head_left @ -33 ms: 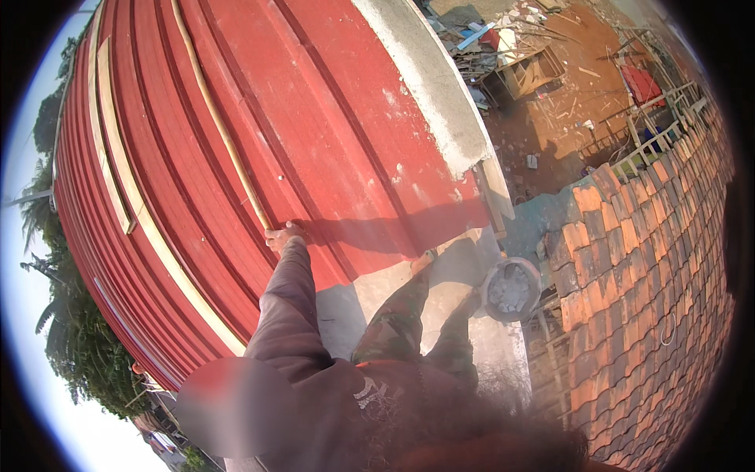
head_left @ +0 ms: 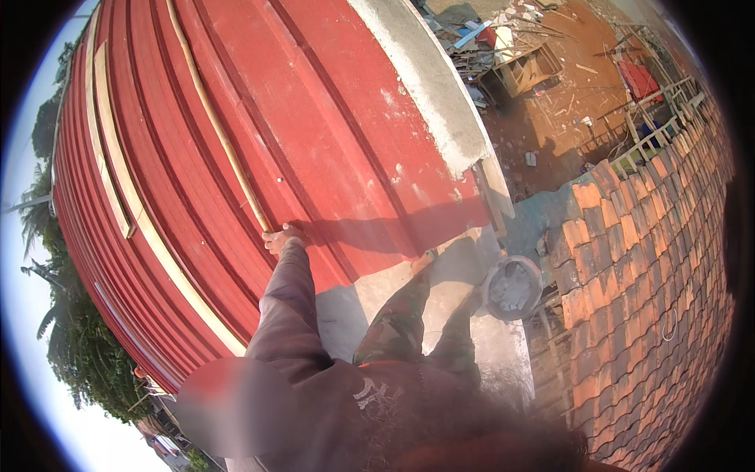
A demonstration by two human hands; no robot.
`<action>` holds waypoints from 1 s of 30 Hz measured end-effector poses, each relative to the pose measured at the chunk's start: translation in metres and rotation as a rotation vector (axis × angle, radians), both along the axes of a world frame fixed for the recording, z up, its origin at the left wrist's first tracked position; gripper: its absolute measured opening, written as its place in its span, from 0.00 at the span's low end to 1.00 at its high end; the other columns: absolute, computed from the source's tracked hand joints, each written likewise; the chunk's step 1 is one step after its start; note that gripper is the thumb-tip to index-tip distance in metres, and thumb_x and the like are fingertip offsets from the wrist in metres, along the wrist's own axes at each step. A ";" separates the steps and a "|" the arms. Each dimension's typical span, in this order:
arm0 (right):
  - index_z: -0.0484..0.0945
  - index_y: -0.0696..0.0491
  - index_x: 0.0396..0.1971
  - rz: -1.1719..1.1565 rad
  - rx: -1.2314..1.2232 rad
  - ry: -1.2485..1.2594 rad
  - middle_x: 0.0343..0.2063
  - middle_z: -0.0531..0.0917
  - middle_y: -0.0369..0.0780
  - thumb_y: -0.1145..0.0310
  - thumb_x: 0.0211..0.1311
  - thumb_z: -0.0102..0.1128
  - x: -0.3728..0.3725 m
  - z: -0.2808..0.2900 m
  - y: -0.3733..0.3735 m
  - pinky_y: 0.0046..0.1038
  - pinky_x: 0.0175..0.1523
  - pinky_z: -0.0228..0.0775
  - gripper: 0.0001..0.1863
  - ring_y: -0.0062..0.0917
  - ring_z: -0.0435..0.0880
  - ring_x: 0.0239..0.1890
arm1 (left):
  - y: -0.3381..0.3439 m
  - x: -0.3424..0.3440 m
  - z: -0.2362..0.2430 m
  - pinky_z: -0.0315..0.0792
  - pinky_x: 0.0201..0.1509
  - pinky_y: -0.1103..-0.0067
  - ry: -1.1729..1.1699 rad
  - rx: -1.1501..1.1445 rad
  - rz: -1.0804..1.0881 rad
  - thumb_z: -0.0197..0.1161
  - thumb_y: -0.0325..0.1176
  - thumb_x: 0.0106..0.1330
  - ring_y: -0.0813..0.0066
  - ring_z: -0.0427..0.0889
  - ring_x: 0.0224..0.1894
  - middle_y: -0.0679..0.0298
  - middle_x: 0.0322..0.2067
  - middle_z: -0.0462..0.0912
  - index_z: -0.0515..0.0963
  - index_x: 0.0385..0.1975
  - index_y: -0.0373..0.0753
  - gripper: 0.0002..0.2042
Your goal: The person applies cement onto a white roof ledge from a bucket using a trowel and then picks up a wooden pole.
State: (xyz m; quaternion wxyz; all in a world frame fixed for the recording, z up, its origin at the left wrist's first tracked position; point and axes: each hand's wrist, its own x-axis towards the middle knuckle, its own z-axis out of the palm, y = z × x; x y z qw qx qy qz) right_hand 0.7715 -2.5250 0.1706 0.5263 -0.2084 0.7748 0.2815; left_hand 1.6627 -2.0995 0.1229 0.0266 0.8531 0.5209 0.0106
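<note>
My left hand [head_left: 284, 239] reaches out low over the red ribbed metal roof [head_left: 346, 181]. Its fingers are closed at the near end of a long thin wooden pole [head_left: 214, 118], which lies along the roof's ribs. The sleeve of my left arm [head_left: 287, 311] is dark. My right hand does not show. Beside my feet stands a bucket [head_left: 536, 277] holding lumpy grey material.
Two pale wooden strips [head_left: 145, 224] lie farther left on the roof. A concrete edge [head_left: 425, 94] borders the sheets. My bare foot [head_left: 425, 259] is on a pale ledge [head_left: 448, 271]. To the right slopes a clay-tile roof [head_left: 621, 275]; beyond lies ground with debris [head_left: 543, 71].
</note>
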 end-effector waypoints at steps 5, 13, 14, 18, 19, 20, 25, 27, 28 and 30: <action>0.76 0.47 0.40 -0.035 -0.144 0.003 0.31 0.78 0.37 0.57 0.70 0.56 0.171 0.007 -0.014 0.43 0.33 0.71 0.10 0.34 0.81 0.29 | 0.075 0.045 0.008 0.80 0.56 0.60 0.178 -0.101 -0.054 0.66 0.48 0.65 0.48 0.82 0.56 0.47 0.54 0.79 0.70 0.60 0.37 0.29; 0.79 0.58 0.26 0.301 -0.833 -0.185 0.20 0.82 0.39 0.76 0.55 0.71 0.233 -0.001 -0.043 0.30 0.25 0.75 0.07 0.25 0.82 0.20 | 0.036 -0.025 0.032 0.69 0.21 0.69 -0.457 -1.115 -0.083 0.65 0.39 0.65 0.71 0.72 0.20 0.67 0.25 0.71 0.68 0.37 0.45 0.12; 0.77 0.56 0.26 0.358 -0.809 -0.259 0.20 0.82 0.38 0.77 0.53 0.72 0.278 0.016 -0.043 0.29 0.28 0.74 0.09 0.22 0.80 0.21 | -0.001 -0.030 0.063 0.65 0.19 0.72 -0.500 -1.137 -0.070 0.65 0.39 0.66 0.74 0.67 0.18 0.69 0.24 0.67 0.66 0.36 0.46 0.12; 0.85 0.58 0.35 0.625 -0.883 -0.643 0.27 0.87 0.41 0.65 0.60 0.71 0.441 0.092 -0.055 0.31 0.43 0.76 0.11 0.29 0.84 0.32 | -0.133 -0.074 0.142 0.65 0.19 0.77 -0.495 -1.406 -0.199 0.59 0.45 0.73 0.79 0.66 0.18 0.71 0.22 0.67 0.67 0.35 0.47 0.11; 0.85 0.57 0.42 0.711 -0.872 -0.772 0.35 0.88 0.44 0.61 0.63 0.69 0.496 0.137 -0.053 0.33 0.47 0.77 0.15 0.32 0.86 0.38 | -0.165 -0.089 0.158 0.69 0.22 0.74 -0.482 -1.473 -0.209 0.57 0.48 0.75 0.77 0.69 0.19 0.71 0.21 0.67 0.67 0.36 0.48 0.13; 0.82 0.57 0.50 0.719 -0.852 -0.902 0.48 0.86 0.47 0.62 0.64 0.68 0.528 0.156 -0.048 0.33 0.53 0.77 0.19 0.34 0.85 0.45 | -0.205 -0.106 0.175 0.71 0.25 0.73 -0.435 -1.574 -0.235 0.57 0.49 0.75 0.76 0.71 0.21 0.70 0.23 0.68 0.68 0.36 0.47 0.14; 0.72 0.54 0.61 1.215 -0.912 -1.148 0.53 0.81 0.50 0.58 0.62 0.65 0.576 0.218 -0.028 0.42 0.59 0.75 0.29 0.46 0.83 0.52 | -0.314 -0.208 0.193 0.75 0.48 0.69 -0.189 -1.710 -0.782 0.58 0.51 0.75 0.70 0.77 0.45 0.60 0.40 0.77 0.73 0.52 0.39 0.21; 0.73 0.53 0.59 1.225 -0.778 -1.018 0.50 0.83 0.49 0.57 0.63 0.63 0.546 0.223 -0.038 0.44 0.56 0.75 0.27 0.47 0.84 0.50 | -0.340 -0.252 0.219 0.74 0.52 0.69 -0.038 -1.777 -0.759 0.59 0.52 0.74 0.70 0.75 0.50 0.58 0.45 0.77 0.71 0.59 0.38 0.25; 0.75 0.52 0.56 1.182 -0.715 -0.978 0.48 0.84 0.49 0.57 0.63 0.63 0.521 0.228 -0.051 0.44 0.54 0.75 0.25 0.47 0.84 0.48 | -0.353 -0.266 0.237 0.73 0.54 0.69 0.038 -1.811 -0.751 0.60 0.52 0.74 0.70 0.75 0.53 0.57 0.48 0.76 0.71 0.62 0.37 0.27; 0.77 0.52 0.51 1.129 -0.682 -0.928 0.43 0.86 0.48 0.56 0.63 0.63 0.463 0.236 -0.072 0.46 0.49 0.75 0.20 0.47 0.85 0.45 | -0.369 -0.280 0.266 0.68 0.62 0.66 -0.017 -1.863 -0.467 0.57 0.52 0.76 0.66 0.75 0.57 0.55 0.54 0.75 0.65 0.65 0.34 0.29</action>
